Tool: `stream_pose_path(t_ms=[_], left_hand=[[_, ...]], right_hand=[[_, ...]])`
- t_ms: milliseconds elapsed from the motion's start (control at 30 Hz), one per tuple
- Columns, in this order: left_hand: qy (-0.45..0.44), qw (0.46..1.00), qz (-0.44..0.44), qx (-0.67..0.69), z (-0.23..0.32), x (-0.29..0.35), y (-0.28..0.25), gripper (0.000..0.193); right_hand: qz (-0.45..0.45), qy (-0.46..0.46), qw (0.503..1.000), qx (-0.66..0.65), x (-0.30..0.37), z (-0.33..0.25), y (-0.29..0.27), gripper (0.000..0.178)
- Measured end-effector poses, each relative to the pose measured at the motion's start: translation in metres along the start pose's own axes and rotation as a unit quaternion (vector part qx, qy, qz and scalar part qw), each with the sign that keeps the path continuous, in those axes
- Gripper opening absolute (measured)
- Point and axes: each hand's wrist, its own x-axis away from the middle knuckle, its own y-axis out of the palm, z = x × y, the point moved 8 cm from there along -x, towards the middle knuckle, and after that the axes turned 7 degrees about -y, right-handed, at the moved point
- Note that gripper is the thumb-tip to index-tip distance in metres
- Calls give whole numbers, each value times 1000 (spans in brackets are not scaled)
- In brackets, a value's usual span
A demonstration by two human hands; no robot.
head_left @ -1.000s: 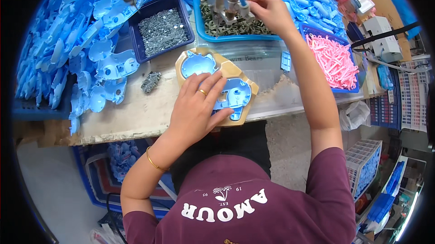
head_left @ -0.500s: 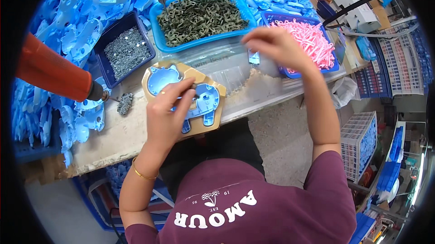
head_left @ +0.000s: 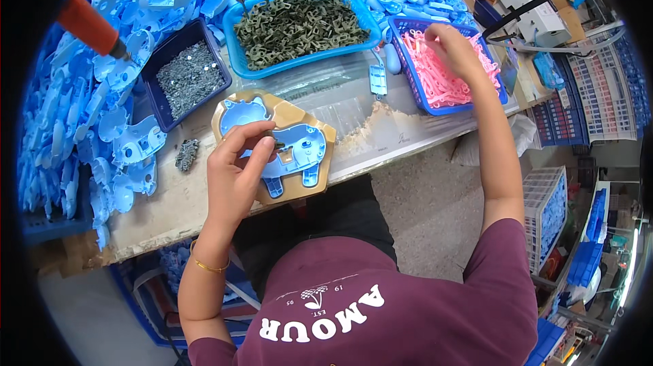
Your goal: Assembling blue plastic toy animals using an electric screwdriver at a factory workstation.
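Shell [head_left: 307, 145] of light blue plastic lies hollow side up in a tan holder [head_left: 294, 188] at the near edge of the worktop [head_left: 170, 209], a round hollow toward the holder's far left corner and two stubby legs toward its near edge. Over its middle hangs the left hand [head_left: 233, 165], back of the hand to the left, forearm rising steeply past the worktop's near edge. The fingers curl forward and the thumb comes up beneath the forefinger, tips close together; something small and dark shows by them, but whether it is pinched cannot be told.

The right arm reaches far out, nearly upright from the elbow, bending inward at the wrist. Its right hand [head_left: 454, 53] is over the far side of a blue basket [head_left: 406, 67] of pink parts [head_left: 435, 87] near the worktop's right end, knuckles raised and fingers bent down; I cannot tell whether they grip a piece.

A small blue rectangular part [head_left: 377, 80] lies beside the basket's left edge, near the near right corner of a teal tray [head_left: 256, 75] of dark clips [head_left: 303, 29]. A clump of screws [head_left: 186, 155] sits left of the holder.
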Motion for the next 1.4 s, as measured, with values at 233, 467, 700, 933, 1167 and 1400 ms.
stream_pose_path(t_ms=[233,467,700,933,1167,1400], left_hand=[[-36,998,-10,54,-6,1,-1,22],[-50,996,-1,72,-9,4,-6,22],[-64,996,19,53,-8,-3,-7,20],[-78,994,19,76,-10,1,-9,22],[-51,997,38,52,-9,4,-13,21],[-101,987,-62,106,-15,3,-11,23]], right_hand=[[120,77,927,-346,-12,22,-25,26],[11,61,832,-551,-17,-66,-31,23],[-190,-19,783,-592,11,-248,-3,26],[-192,-28,827,-527,11,-267,29,27],[-171,7,853,-493,15,-269,32,25],[-86,-185,872,-446,10,-295,14,19]])
